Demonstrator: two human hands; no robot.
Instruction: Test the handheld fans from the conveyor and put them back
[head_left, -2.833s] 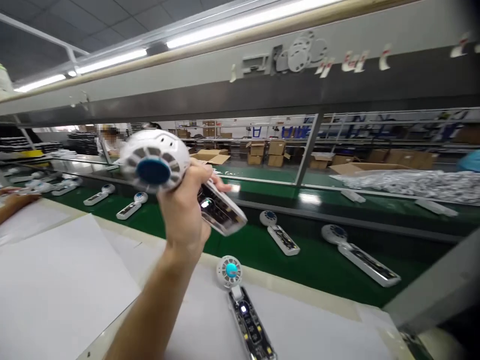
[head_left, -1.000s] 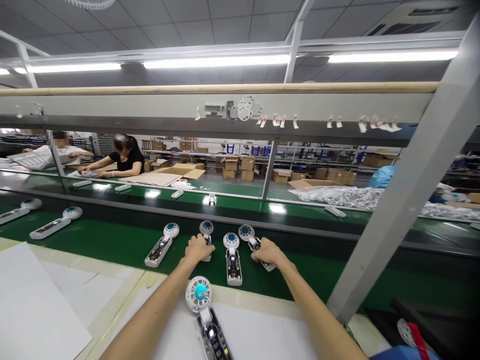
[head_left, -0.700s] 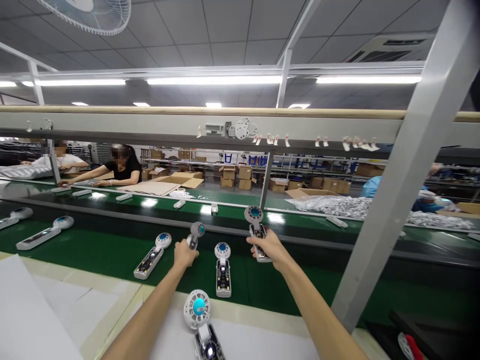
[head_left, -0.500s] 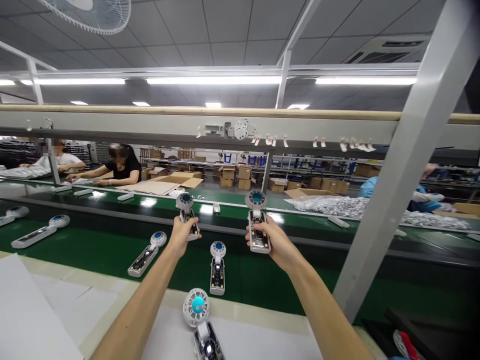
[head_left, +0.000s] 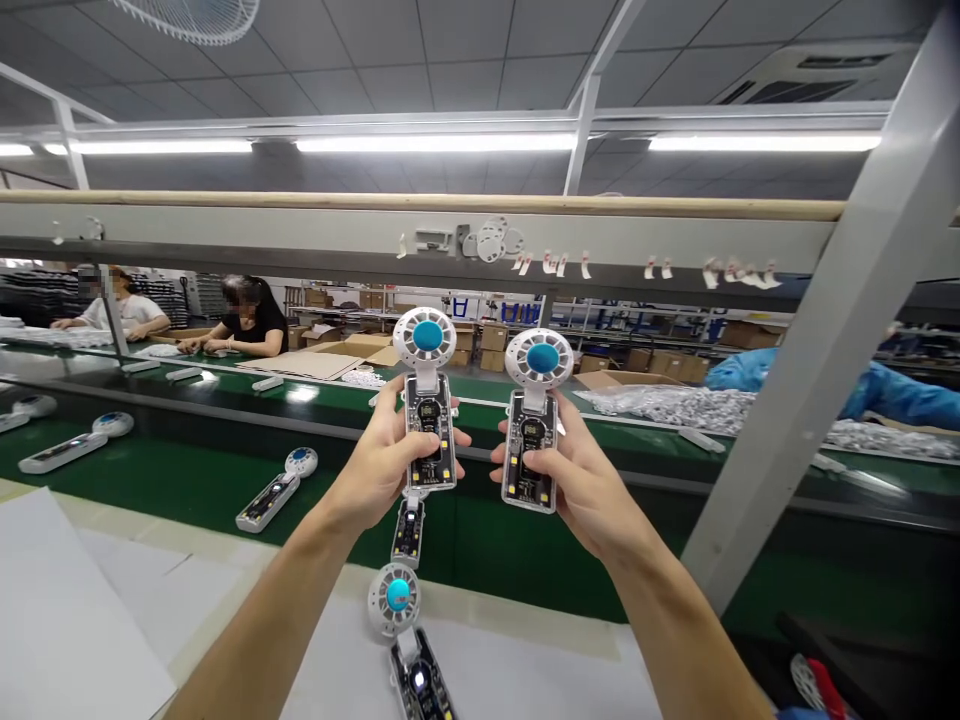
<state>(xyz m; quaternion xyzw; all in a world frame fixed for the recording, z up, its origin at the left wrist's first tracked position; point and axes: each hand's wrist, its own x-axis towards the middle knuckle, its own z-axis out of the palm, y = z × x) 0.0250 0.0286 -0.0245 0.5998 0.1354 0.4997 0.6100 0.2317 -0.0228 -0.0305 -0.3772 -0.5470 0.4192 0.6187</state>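
Observation:
My left hand (head_left: pixel 382 450) is closed round a small handheld fan (head_left: pixel 430 400), its thumb pressed on the clear front over a black circuit board. A second handheld fan (head_left: pixel 534 425) of the same kind is gripped in my right hand (head_left: pixel 577 465), thumb likewise on the board. Both stand upright side by side, apart, with white round heads and blue centres facing me. Below them, another handheld fan (head_left: pixel 416 670) lies on white paper (head_left: pixel 525 650) with a light glowing on its board. Just behind it one more fan (head_left: pixel 408 530) rests on the green belt, its head hidden behind my left hand's fan.
Several more fans, such as one at the left (head_left: pixel 274 490), lie along the green conveyor belt (head_left: pixel 187 460). A slanted metal post (head_left: pixel 810 310) stands close on my right. Two people (head_left: pixel 251 315) sit across the line at the left. Bagged white parts (head_left: pixel 667 408) lie beyond the belt.
Both hands have brought their fans closer to me and nearer together, and the fans now face me more upright. The view has shifted slightly.

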